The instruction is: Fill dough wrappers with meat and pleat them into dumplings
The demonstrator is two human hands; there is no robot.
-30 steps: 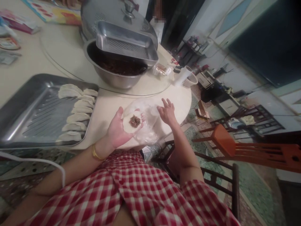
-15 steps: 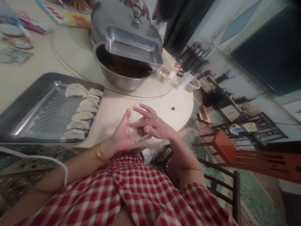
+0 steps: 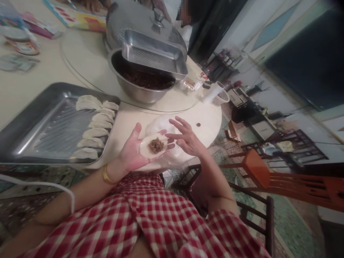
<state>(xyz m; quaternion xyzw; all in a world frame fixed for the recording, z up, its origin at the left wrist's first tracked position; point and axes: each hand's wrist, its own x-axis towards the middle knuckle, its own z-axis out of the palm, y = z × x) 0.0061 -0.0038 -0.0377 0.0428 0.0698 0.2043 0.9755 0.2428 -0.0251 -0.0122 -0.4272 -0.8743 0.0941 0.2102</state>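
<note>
A round dumpling wrapper (image 3: 143, 147) lies flat on the upturned palm and fingers of my left hand (image 3: 131, 152), which holds it from below. Near its middle sits a lump of chopped meat filling (image 3: 156, 145) with green bits. My right hand (image 3: 186, 139) hovers just right of the wrapper, fingers spread and nothing in them. To the left, several folded dumplings (image 3: 94, 133) line the right side of a steel tray (image 3: 51, 96). Behind my hands stands a steel bowl (image 3: 139, 95) of dark filling.
An oblong steel pan (image 3: 156, 53) rests across the bowl's rim, in front of a big lidded pot (image 3: 120, 21). White plastic (image 3: 161, 123) lies under my hands. A paper roll (image 3: 213, 91) and basket (image 3: 221, 97) stand at the right. Another person's hand (image 3: 92, 5) shows at the back.
My right hand has lifted off the filling and moved up and right, uncovering the wrapper. My left hand has shifted slightly left and lies flatter.
</note>
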